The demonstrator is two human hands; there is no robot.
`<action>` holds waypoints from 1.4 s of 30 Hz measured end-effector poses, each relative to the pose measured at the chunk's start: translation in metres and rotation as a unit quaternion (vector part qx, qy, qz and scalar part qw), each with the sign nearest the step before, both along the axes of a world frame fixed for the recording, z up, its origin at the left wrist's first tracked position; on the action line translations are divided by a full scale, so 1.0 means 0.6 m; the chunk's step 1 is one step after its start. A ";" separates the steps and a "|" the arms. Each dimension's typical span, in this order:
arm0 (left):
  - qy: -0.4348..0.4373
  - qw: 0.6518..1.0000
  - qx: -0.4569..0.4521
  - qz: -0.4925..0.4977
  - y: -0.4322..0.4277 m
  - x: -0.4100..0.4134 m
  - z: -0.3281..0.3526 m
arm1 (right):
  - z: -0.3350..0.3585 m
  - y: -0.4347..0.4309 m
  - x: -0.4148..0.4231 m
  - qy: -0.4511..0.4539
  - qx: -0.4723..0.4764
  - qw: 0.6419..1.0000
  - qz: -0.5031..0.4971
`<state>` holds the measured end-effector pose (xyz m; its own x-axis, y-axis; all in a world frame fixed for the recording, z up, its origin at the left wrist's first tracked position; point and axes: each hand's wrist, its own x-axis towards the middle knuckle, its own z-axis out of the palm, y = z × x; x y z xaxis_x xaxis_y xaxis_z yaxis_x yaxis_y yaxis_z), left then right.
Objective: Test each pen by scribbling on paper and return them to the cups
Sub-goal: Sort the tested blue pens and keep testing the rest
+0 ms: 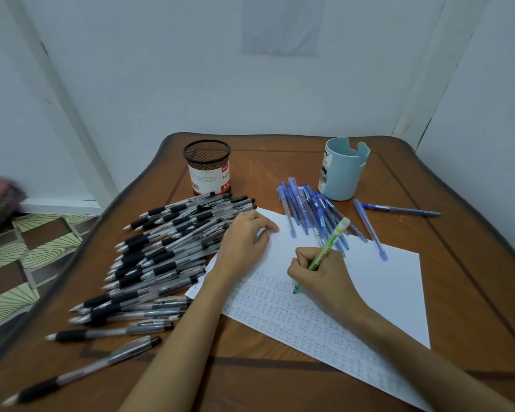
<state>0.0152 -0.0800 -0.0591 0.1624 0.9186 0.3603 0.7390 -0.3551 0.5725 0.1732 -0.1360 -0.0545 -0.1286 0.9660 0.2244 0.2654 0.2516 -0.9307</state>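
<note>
- Gripping a slim green plastic pen [325,251], right hand [318,278] sets its tip on scribbled white paper sheet [384,289].
- Left hand [244,239] rests unclenched on sheet's far corner.

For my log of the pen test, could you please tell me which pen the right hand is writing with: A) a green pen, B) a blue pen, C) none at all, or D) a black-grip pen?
A: the right hand grips a green pen with its tip down on the paper, while the blue pens and black pens lie on the table.
</note>
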 end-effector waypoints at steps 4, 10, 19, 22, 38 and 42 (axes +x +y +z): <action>0.002 1.000 0.009 0.001 0.000 -0.001 -0.001 | 0.001 0.001 0.001 -0.001 0.003 1.000 0.014; 0.004 1.000 0.007 0.004 0.001 0.000 -0.002 | -0.006 0.005 0.002 0.008 0.012 1.000 -0.020; 0.004 1.000 0.012 0.000 0.001 0.000 -0.001 | -0.005 0.009 0.003 -0.008 0.012 0.999 -0.032; 0.005 1.000 0.009 0.000 0.001 0.000 0.000 | -0.006 0.009 0.002 -0.011 0.013 0.999 -0.027; 0.008 1.000 0.020 -0.002 0.001 0.000 -0.002 | -0.010 0.009 0.002 -0.017 0.036 0.998 -0.049; 0.007 0.999 0.034 0.010 0.002 0.001 -0.005 | -0.006 0.005 0.004 0.015 0.041 0.998 -0.054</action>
